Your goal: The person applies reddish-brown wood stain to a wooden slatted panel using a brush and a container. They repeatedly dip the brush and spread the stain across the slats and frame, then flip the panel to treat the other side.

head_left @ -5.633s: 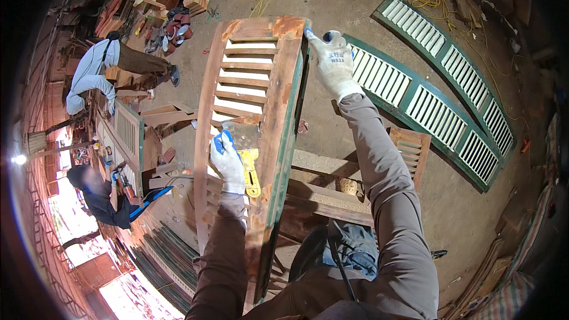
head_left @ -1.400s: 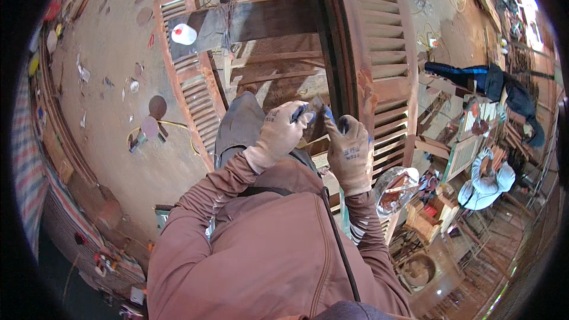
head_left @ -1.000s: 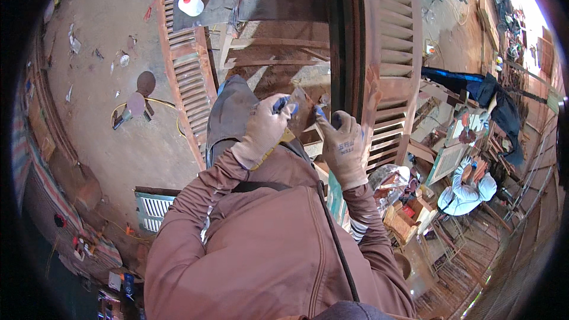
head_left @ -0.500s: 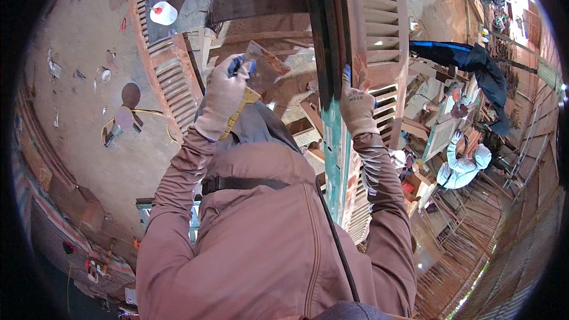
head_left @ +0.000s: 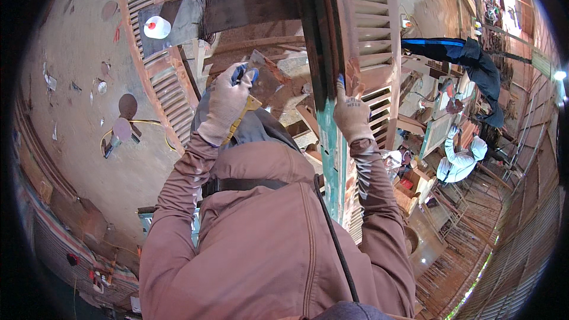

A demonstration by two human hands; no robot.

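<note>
My left hand [head_left: 228, 101], in a beige glove with blue fingertips, pinches a flat grey plate [head_left: 267, 74] smeared with brown. Below its palm juts a yellow strip-like piece [head_left: 243, 117]; how it is held is hidden. My right hand [head_left: 354, 117], gloved alike, is at the edge of an upright, dark-topped, green-bottomed frame piece [head_left: 323, 35]. One of its fingers reaches up along that edge and the others curl in. Beside that finger shows a brown patch [head_left: 353, 78], filler or a tool. A louvred shutter [head_left: 368, 18] stands just right of the frame piece.
Another louvred shutter [head_left: 163, 68] leans at the left, crossed by a dark board [head_left: 249, 7] bearing a white bottle [head_left: 157, 27] with a red cap. Dark cloth [head_left: 485, 83] hangs at the right. Farther off, a person [head_left: 461, 163] in pale clothing works among wooden parts.
The whole view has shifted slightly, the surroundings moving left in the picture. My left hand keeps the plate, and my right hand stays at the frame edge.
</note>
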